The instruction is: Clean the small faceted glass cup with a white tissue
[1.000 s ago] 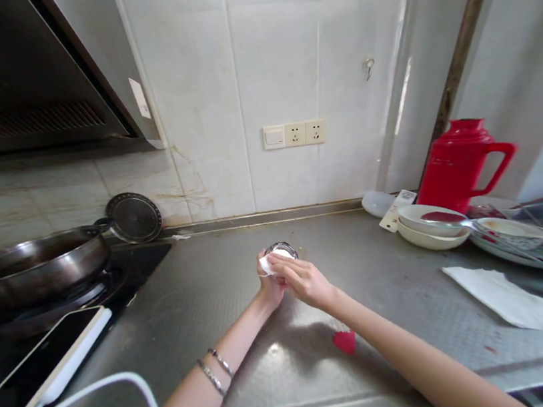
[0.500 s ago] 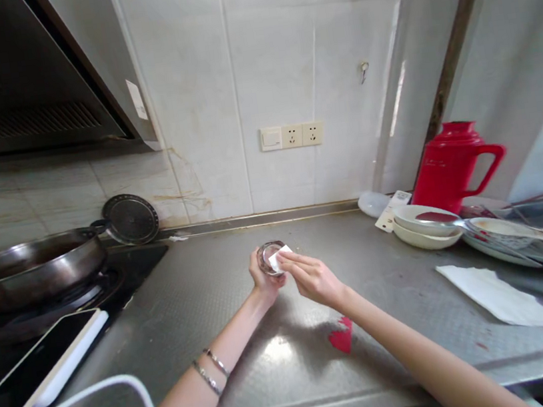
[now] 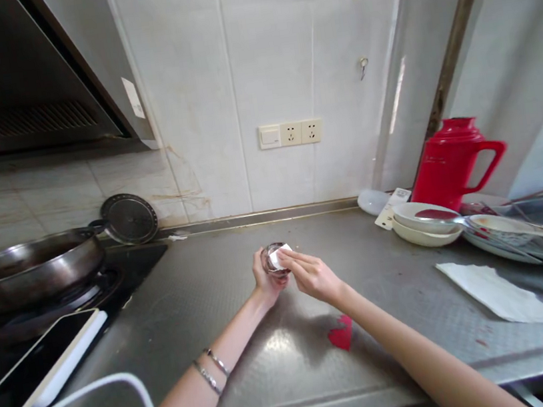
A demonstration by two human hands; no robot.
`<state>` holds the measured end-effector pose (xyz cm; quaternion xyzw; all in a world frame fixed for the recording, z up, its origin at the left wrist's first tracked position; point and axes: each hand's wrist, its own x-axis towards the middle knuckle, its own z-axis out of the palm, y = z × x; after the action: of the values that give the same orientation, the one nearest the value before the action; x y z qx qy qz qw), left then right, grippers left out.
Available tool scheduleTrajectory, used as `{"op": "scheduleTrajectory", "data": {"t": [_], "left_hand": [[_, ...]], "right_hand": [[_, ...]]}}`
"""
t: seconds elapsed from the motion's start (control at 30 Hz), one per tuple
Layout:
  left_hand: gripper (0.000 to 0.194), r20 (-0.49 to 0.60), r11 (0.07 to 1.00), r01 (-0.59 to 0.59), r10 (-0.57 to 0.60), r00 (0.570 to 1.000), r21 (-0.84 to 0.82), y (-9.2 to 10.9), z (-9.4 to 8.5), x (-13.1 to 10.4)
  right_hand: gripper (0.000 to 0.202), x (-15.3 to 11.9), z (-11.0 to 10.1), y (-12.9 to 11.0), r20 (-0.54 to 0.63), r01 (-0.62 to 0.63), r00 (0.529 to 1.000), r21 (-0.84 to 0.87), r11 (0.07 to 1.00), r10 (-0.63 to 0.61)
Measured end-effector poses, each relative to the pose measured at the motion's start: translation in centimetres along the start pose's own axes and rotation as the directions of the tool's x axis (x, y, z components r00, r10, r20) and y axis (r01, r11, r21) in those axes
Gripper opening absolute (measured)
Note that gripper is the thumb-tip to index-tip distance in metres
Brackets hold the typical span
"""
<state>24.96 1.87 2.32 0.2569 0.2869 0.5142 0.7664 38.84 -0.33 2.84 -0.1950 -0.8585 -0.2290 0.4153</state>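
My left hand [image 3: 266, 282] is wrapped round a small clear glass [image 3: 270, 268] whose open mouth faces me. In my right hand [image 3: 314, 275], a small white piece of paper [image 3: 279, 254] is pinched between thumb and fingers at the glass's mouth. The paper covers part of the opening, so what is inside the glass is hard to make out. Both hands are close together over the middle of the metal counter [image 3: 230, 344]. Below them lies a torn-edged red scrap [image 3: 341, 334].
To the left are a steel pan [image 3: 32, 267] on the stove, a phone [image 3: 32, 372] and a white cable [image 3: 135, 384]. A white napkin [image 3: 501, 292], stacked bowls [image 3: 425, 236], a plate [image 3: 481, 241] and a red thermos jug [image 3: 453, 164] stand or lie at the right.
Both hands, with the glass and the paper, have shifted very slightly. The paper still sits at the glass's mouth, and the glass looks tilted a little differently.
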Motion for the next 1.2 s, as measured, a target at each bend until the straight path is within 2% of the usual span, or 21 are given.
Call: {"op": "scheduleTrajectory", "data": {"t": [0.13,0.2,0.23,0.3,0.4,0.5,0.57,0.6,0.63,0.7,0.8,1.0,1.07,1.2], "left_hand": [[0.051,-0.017,0.993,-0.098,0.099,0.995,0.071,0.3,-0.1,-0.2],[0.053,0.007,0.986,-0.124,0.124,0.992,0.111,0.7,-0.1,-0.1],[0.053,0.028,0.981,-0.136,0.134,0.991,0.136,1.0,-0.2,-0.1],[0.054,0.061,0.972,-0.146,0.137,0.989,0.186,1.5,-0.3,0.1],[0.058,0.096,0.96,-0.119,0.098,0.991,0.252,2.0,-0.4,0.2],[0.06,0.113,0.937,-0.109,0.075,0.991,0.333,2.0,-0.5,0.4],[0.062,0.137,0.898,-0.165,0.118,0.983,0.408,2.0,-0.5,0.5],[0.064,0.15,0.869,-0.203,0.15,0.977,0.451,2.0,-0.5,0.6],[0.068,0.157,0.834,-0.239,0.184,0.97,0.497,2.0,-0.6,0.7],[0.077,0.142,0.754,-0.29,0.256,0.956,0.59,2.1,-0.7,0.9],[0.089,0.128,0.633,-0.347,0.366,0.922,0.691,2.0,-1.0,1.3],[0.103,0.284,0.389,-0.538,0.545,0.789,0.748,1.2,-1.7,2.2],[0.102,0.314,0.35,-0.566,0.565,0.763,0.746,1.0,-1.9,2.3],[0.101,0.335,0.339,-0.584,0.567,0.753,0.738,1.0,-2.0,2.4]], "right_hand": [[0.038,-0.7,-0.1,-0.4,0.007,-0.128,0.992,0.109,0.986,0.128],[0.03,-0.6,-0.1,-0.5,-0.033,-0.281,0.955,0.222,0.934,0.295],[0.025,-0.5,0.0,-0.4,-0.056,-0.369,0.915,0.282,0.886,0.399],[0.018,-0.2,0.2,0.0,-0.103,-0.523,0.792,0.395,0.755,0.602],[0.022,0.2,0.7,1.4,-0.149,-0.633,0.542,0.574,0.519,0.827],[0.026,0.5,1.7,3.1,-0.086,-0.601,0.305,0.755,0.262,0.948],[0.027,0.6,2.4,4.1,0.002,-0.52,0.172,0.849,0.09,0.985],[0.026,0.5,2.8,4.5,0.049,-0.473,0.119,0.881,0.013,0.992],[0.025,0.5,3.1,4.8,0.079,-0.444,0.091,0.895,-0.03,0.993],[0.023,0.2,3.7,5.4,0.12,-0.408,0.057,0.909,-0.086,0.991],[0.023,-0.2,4.4,5.8,0.171,-0.379,0.039,0.914,-0.143,0.985],[0.023,-0.8,5.5,4.6,0.288,-0.362,0.077,0.9,-0.242,0.955],[0.023,-1.0,5.6,3.9,0.309,-0.352,0.097,0.9,-0.258,0.946],[0.025,-1.3,5.3,3.3,0.335,-0.316,0.111,0.905,-0.287,0.936]]}}
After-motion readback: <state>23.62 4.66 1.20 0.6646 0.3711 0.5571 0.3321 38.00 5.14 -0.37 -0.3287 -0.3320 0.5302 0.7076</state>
